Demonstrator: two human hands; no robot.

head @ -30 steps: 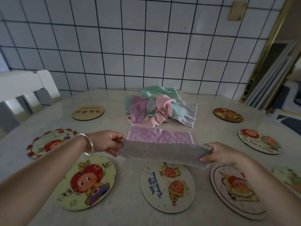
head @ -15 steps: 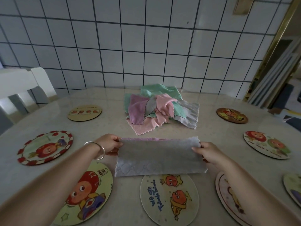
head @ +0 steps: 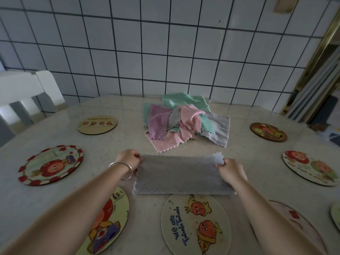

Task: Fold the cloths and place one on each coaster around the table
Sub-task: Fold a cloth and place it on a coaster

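Note:
A grey cloth point(head: 180, 174) lies flat on the table, folded in half into a wide strip, just beyond the front-centre coaster point(head: 196, 224). My left hand point(head: 128, 160) pinches its far left corner. My right hand point(head: 230, 172) pinches its far right corner, where a pale corner sticks up. A heap of loose cloths point(head: 184, 124) in pink, purple, mint and grey sits at the table's middle. Round cartoon coasters ring the table: at the left point(head: 51, 164), far left point(head: 97, 124), front left point(head: 108, 223), far right point(head: 268, 131), right point(head: 309, 170) and front right point(head: 294, 223).
The marble-look table point(head: 117, 142) stands against a white tiled wall. A white chair point(head: 27, 96) is at the back left. A doorway with a brass frame and leaning boards point(head: 316, 74) is at the right. A silver bangle point(head: 123, 171) is on my left wrist.
The cloth's near edge was lifted and carried away from me over its purple face, then laid flat, so only grey shows. Both hands moved to the far corners.

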